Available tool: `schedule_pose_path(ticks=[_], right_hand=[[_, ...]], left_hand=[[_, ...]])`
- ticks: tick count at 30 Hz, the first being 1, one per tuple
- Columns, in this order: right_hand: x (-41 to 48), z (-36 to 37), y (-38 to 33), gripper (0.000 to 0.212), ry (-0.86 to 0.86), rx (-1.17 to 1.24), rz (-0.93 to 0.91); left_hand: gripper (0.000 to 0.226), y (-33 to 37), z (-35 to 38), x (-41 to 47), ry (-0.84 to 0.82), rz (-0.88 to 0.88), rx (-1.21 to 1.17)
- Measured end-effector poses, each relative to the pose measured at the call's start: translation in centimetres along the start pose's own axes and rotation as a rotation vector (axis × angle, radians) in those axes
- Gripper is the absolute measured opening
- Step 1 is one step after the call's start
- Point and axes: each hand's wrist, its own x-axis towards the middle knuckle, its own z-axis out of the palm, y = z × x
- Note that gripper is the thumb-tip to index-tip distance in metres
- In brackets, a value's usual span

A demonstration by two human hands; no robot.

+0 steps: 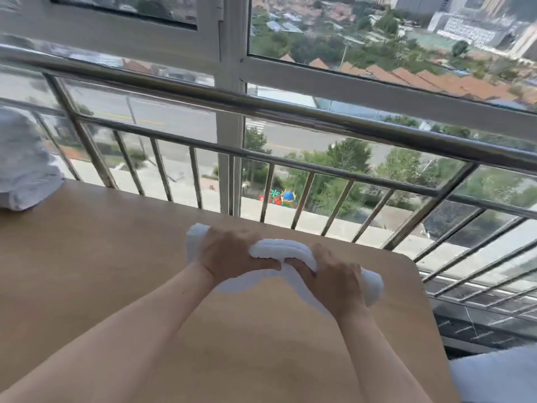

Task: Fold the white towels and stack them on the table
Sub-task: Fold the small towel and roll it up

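A white towel (268, 250) lies bunched across the far part of the wooden table (101, 257), close to its far edge. My left hand (232, 251) lies on the towel's left half, with the thumb tucked under a raised fold in the middle. My right hand (334, 274) grips the cloth just right of that fold, its fingers curled into it. The towel's right end (373, 283) sticks out past my right hand near the table's right corner. A stack of folded white towels (26, 170) stands at the table's far left.
A metal railing (290, 112) and large windows run right behind the table's far edge. More white fabric (499, 373) shows at the lower right, beside the table. Bare wood lies between the stack and my hands.
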Motion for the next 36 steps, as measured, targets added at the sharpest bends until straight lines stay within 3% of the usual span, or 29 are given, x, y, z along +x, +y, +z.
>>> schedule_pose_path(ticks=[10,20,27,36], right_hand=[[3.7,-0.6,-25.1,0.055,-0.044,0.079,-0.241],[9.9,3.6,-42.8,0.059,-0.012,0.179,-0.41],[16.3,9.6,-52.1,0.063,0.022,0.29,-0.438],[28.4,13.7,-61.3,0.066,0.071,0.419,-0.401]], left_hand=[[0.062,-15.7,-17.4,-14.7,0.113,-0.165,0.112],[0.067,-29.3,-26.9,-23.5,0.193,-0.363,0.219],[0.058,-39.3,-30.2,-24.7,0.177,-0.473,0.33],[0.074,-54.2,-36.5,-20.1,0.147,-0.428,0.473]])
